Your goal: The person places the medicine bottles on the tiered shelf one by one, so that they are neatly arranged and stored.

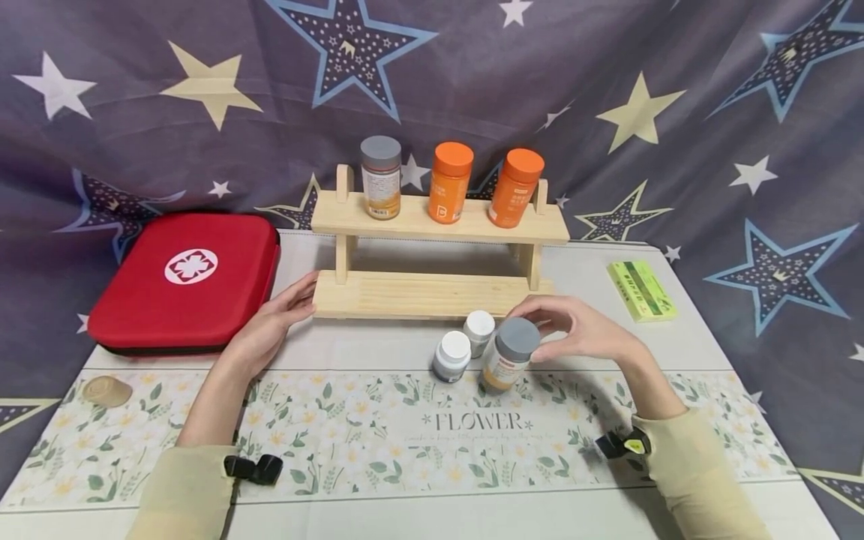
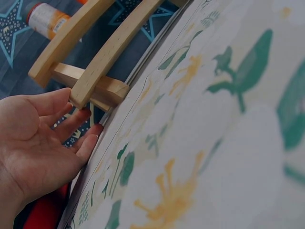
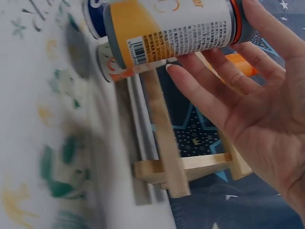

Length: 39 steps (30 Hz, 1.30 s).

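My right hand (image 1: 577, 330) grips a supplement bottle (image 1: 505, 367) with a grey lid and a white-and-yellow label, thumb and fingers about its upper part. In the right wrist view, the bottle's barcode (image 3: 138, 50) faces the camera. Beside it in the head view stand two small white-capped bottles, one in front (image 1: 451, 358) and one behind (image 1: 478, 334). My left hand (image 1: 270, 330) touches the left end of a two-tier wooden shelf (image 1: 432, 294). Up close in the left wrist view, its fingers (image 2: 57, 102) are loosely extended at the board's end.
On the upper tier stand a grey-lidded bottle (image 1: 381, 180) and two orange bottles, one central (image 1: 450, 184) and one right (image 1: 516, 189). A red first-aid case (image 1: 182, 281) lies left, near a tan roll (image 1: 106, 391). A green-yellow box (image 1: 641, 291) lies at right.
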Motion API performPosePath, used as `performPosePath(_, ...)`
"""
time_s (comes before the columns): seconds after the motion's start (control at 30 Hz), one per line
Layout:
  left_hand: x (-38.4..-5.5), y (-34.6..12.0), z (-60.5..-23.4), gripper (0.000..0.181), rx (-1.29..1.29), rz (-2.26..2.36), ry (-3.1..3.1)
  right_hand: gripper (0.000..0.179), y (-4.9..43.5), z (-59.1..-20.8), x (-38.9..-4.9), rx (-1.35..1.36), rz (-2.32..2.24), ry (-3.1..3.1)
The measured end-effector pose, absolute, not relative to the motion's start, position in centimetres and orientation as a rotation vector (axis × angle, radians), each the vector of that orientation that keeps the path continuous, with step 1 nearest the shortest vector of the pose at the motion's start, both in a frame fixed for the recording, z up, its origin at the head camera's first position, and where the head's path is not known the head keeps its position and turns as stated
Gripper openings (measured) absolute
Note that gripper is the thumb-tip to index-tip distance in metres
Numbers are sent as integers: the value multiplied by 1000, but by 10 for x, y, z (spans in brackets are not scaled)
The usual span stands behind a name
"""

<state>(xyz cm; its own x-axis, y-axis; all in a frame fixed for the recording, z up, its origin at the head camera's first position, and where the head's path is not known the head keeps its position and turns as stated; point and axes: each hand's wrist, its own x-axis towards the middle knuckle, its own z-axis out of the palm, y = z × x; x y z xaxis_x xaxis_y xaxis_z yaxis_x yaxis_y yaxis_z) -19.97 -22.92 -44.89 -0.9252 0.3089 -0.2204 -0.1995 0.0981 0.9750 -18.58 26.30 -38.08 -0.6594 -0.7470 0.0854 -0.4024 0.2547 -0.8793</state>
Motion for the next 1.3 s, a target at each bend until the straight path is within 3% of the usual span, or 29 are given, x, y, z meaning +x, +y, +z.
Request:
performPosePath(0.6,-200,-229,-450,69,106,1880,2025,54,261,-301,-220,-1149,-1457,2146)
performPosePath(1.3,-199,-229,-450,70,107,1883,2020,44,185,-284,-270,-1111,-1538,2186)
